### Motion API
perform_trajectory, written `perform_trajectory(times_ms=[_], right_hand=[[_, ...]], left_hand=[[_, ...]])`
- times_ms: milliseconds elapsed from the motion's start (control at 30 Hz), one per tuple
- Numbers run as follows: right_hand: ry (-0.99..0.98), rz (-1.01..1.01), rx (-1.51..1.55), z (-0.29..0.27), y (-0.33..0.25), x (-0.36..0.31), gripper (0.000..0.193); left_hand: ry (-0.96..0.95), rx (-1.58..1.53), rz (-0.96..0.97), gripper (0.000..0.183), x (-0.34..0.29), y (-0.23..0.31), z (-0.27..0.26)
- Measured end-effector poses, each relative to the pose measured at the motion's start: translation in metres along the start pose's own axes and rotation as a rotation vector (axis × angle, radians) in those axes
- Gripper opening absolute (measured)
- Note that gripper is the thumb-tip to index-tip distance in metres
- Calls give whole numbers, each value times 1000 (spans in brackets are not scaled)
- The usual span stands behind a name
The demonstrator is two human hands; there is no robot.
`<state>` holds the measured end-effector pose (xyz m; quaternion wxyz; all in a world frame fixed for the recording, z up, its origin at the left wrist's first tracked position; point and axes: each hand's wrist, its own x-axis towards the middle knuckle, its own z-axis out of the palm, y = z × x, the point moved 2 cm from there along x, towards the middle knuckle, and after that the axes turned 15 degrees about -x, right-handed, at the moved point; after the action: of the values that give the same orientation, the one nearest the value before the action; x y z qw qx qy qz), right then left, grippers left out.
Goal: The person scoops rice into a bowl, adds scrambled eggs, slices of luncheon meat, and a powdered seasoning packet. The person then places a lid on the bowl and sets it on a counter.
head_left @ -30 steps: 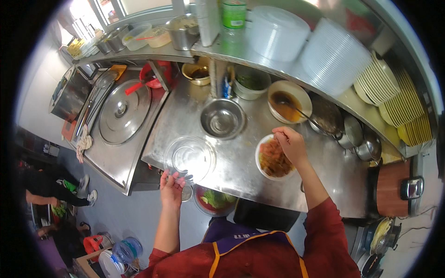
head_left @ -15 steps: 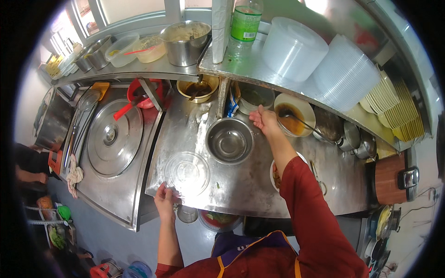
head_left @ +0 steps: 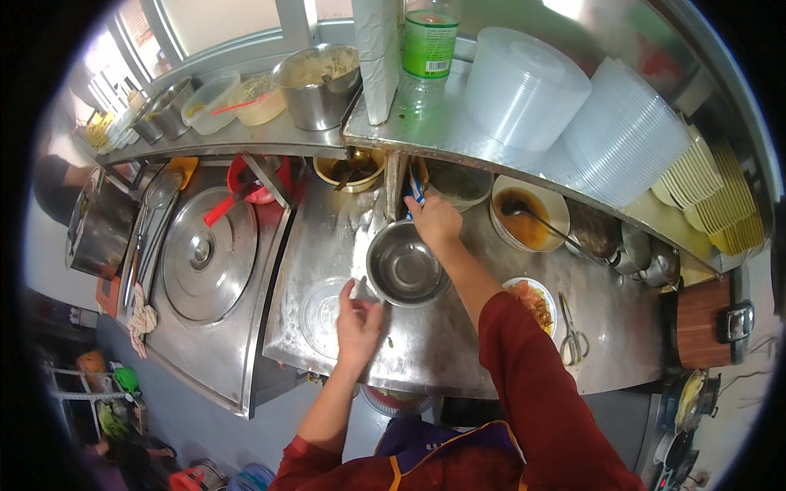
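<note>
A round steel bowl (head_left: pixel 406 268) stands on the steel worktop in front of me. My right hand (head_left: pixel 436 224) is at its far rim, back of the hand up. Its fingers curl beside a blue-and-white packet (head_left: pixel 417 190) under the shelf; what they hold, if anything, is hidden. To the left of the bowl lies a round clear plastic lid (head_left: pixel 318 315). My left hand (head_left: pixel 359 329) hovers by the lid's right edge with thumb and fingers apart, holding nothing. A white plate of chopped reddish food (head_left: pixel 536 304) sits right of my right forearm.
Scissors (head_left: pixel 571 331) lie beside the plate. A tub of brown liquid (head_left: pixel 530 219) with a ladle stands behind it. Overhead, the shelf (head_left: pixel 442 123) carries a green-labelled bottle (head_left: pixel 429 45) and stacked clear containers (head_left: pixel 524 90). A large pot lid (head_left: pixel 211 254) lies left.
My right hand has moved left, from beside the brown-liquid tub to the bowl's far rim. My left hand has left the counter's front edge and moved right, toward the bowl.
</note>
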<state>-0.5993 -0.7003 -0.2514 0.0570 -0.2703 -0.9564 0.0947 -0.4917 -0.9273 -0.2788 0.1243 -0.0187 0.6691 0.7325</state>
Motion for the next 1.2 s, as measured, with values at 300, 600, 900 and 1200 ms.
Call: perform_trajectory(times_ms=[300,600,900,1200], right_hand=[[430,-205,395,2,26,-7,28],[60,-283,779,-72,92,-48,21],[-455,-366,521,-163,190,-131,28],[-572,242,894,-133,271,-242,31]], left_hand=[[38,-102,-59,71,40,9,25],[166,511,265,72,37,28,14],[-921,-179,-82,65,-16,50,116],[-636,-670,-793,35,-162,-21,187]])
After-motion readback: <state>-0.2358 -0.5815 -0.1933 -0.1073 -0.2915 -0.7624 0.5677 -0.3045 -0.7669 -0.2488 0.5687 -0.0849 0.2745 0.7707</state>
